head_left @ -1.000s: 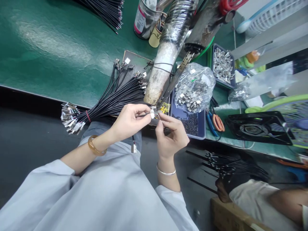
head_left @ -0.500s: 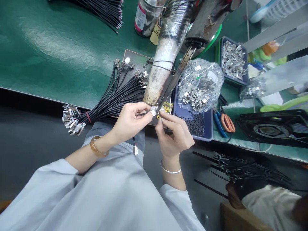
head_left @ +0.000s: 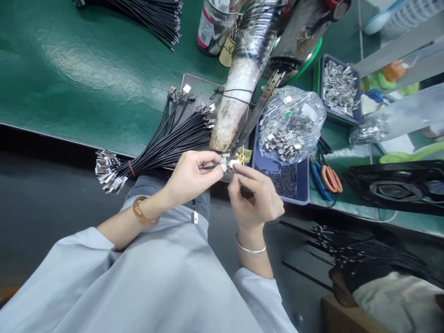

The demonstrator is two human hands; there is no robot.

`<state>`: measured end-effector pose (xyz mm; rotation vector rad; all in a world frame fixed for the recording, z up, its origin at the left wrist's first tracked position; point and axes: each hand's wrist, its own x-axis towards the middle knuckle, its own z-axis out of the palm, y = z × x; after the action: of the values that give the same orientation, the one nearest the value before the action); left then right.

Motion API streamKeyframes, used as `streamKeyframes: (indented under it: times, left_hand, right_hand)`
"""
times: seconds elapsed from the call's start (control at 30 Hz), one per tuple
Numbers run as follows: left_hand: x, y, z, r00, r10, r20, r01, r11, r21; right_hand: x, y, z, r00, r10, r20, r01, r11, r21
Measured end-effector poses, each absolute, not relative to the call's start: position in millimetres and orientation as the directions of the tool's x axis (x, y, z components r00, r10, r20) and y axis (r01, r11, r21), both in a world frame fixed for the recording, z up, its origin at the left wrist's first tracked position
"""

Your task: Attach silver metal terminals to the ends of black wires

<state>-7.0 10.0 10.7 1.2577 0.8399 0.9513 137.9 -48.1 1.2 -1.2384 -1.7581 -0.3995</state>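
Note:
My left hand (head_left: 192, 173) is closed in a pinch on a black cable (head_left: 209, 167) just below the hose's dirty tip. Below the hand hangs a cable end with a small metal connector (head_left: 194, 217), apparently of the same cable. Small white and silvery pieces show at the left fingertips. Close by on the right, my right hand (head_left: 255, 192) is pinched shut beside a small white-and-metal connector (head_left: 235, 163); what its fingers grip is too small to make out. A plastic-wrapped hose (head_left: 231, 106) and a narrow metal arm (head_left: 255, 113) slant down to the fingertips.
To the left lies a banded bundle of black cables (head_left: 163, 143) with metal connectors. A blue tray (head_left: 305, 185) on the right holds small black parts and a plastic bag (head_left: 291, 122) of connectors. Pliers (head_left: 321, 180) lie beyond. Another person's sleeve (head_left: 395, 291) shows lower right.
The view has shifted slightly. My right fingers have drawn a little away from the left fingertips, and the white connector between them shows more plainly. My left hand keeps its pinch.

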Motion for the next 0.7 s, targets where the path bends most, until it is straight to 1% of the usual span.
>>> streamKeyframes:
  times: [0.07, 0.17, 0.23, 0.3, 0.47, 0.7]
  left_hand:
    - [-7, 9, 11, 0.385, 0.923, 0.015, -0.123, 0.036, 0.992]
    - [-7, 7, 10, 0.366, 0.929, 0.052, -0.128, -0.006, 0.992]
    - [-7, 7, 9, 0.349, 0.935, 0.068, -0.125, -0.026, 0.992]
    - [-6, 7, 8, 0.335, 0.940, 0.061, -0.113, -0.024, 0.993]
    - [-4, 8, 7, 0.304, 0.952, 0.034, -0.073, -0.012, 0.997]
    - [-4, 8, 11, 0.268, 0.963, 0.040, -0.082, -0.019, 0.996]
  right_hand:
    - [136, -48, 3, 0.023, 0.617, 0.787, 0.849, 0.403, -0.341]
    - [134, -49, 6, 0.152, 0.737, 0.658, 0.747, 0.350, -0.565]
    - [134, -49, 7, 0.181, 0.775, 0.605, 0.693, 0.335, -0.638]
    - [134, -49, 7, 0.181, 0.784, 0.594, 0.683, 0.334, -0.649]
    - [135, -47, 8, 0.158, 0.782, 0.604, 0.711, 0.334, -0.619]
    - [134, -44, 17, 0.089, 0.754, 0.650, 0.768, 0.364, -0.527]
